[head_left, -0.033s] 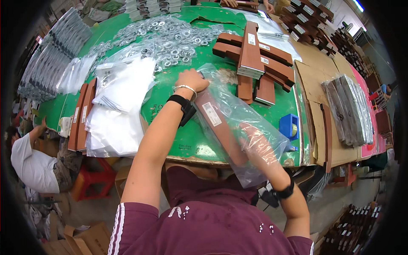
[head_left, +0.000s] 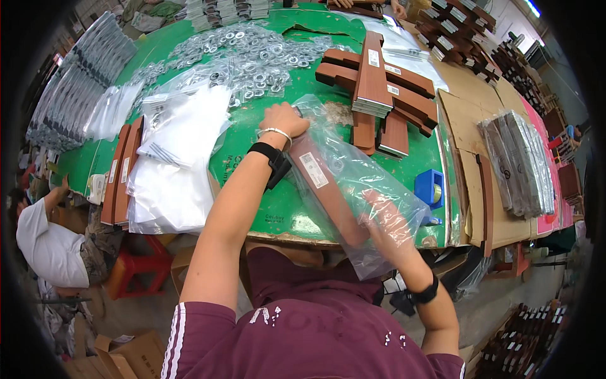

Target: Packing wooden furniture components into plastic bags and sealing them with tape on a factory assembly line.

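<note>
Green table (head_left: 285, 199), red stool (head_left: 134, 264)

looks like a packing workshop or small factory, judging by a broad green table (head_left: 284, 202) heaped with bagged rings (head_left: 243, 54), a pile of clear sleeves (head_left: 180, 110), a labelled slat (head_left: 334, 205) inside a bag (head_left: 382, 180), a criss-cross stack (head_left: 370, 72) of similar brown pieces and a blue tape dispenser (head_left: 426, 183). points the same way with bulk piles (head_left: 454, 35) at the upper right, grey stacks (head_left: 82, 76) at the far left, floor-level cartons (head_left: 136, 360), a red stool (head_left: 136, 268) and a co-worker (head_left: 50, 243) beside the table.
</note>
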Demonstrator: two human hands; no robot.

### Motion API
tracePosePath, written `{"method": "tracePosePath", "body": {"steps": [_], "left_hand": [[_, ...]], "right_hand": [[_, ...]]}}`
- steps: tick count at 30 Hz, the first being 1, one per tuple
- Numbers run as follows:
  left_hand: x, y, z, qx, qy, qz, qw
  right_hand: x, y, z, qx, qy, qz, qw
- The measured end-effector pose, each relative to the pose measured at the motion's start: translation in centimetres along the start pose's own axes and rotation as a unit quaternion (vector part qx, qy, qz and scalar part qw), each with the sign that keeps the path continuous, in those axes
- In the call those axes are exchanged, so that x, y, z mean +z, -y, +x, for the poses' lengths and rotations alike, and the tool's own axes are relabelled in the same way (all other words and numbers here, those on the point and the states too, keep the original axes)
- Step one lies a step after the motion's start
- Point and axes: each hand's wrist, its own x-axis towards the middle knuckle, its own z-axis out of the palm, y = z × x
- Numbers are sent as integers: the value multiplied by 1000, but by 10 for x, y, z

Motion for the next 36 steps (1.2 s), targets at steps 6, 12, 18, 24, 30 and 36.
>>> {"method": "tracePosePath", "body": {"steps": [6,12,18,24,30,36], "left_hand": [[0,-12,-18,-46,-63,-23,997],[1,-2,-6,-52,-42,-20,998],[0,4,-21,-76,-66,-32,994],[3,18,-37,-56,-127,-55,989],[3,45,-46,-74,-190,-128,971],[-3,53,-59,-78,-208,-160,962]], "right_hand": [[-4,14,-86,118,-272,98,950],[12,18,-89,304,-115,354,877],[15,19,-61,368,-174,400,821],[21,-25,-36,371,-87,425,821],[31,-6,-30,376,-275,518,718],[35,-24,-14,307,-378,455,745]]}}
